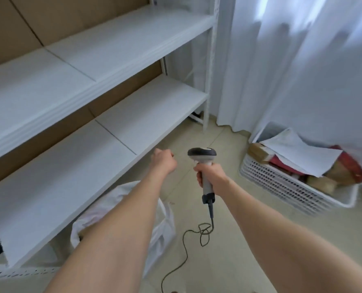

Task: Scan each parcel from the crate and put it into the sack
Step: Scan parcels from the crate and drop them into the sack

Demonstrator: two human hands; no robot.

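My right hand (208, 174) grips the handle of a grey and black barcode scanner (202, 154), head upward, over the floor. Its dark cable (185, 246) trails down in loops on the tiles. My left hand (164, 161) is a loose fist with nothing in it, just left of the scanner. On the floor at the right stands a white slatted crate (281, 182) holding several parcels: a white mailer (302, 153), brown boxes (258, 153) and a red packet (353, 166). The white sack (163, 229) lies under my left forearm, partly hidden.
A white metal shelving unit (103, 81) with bare boards fills the left side, brown cardboard behind it. Its corner post (206, 115) stands near the crate. White curtains (292, 70) hang behind the crate. Pale floor tiles (250, 229) lie between sack and crate.
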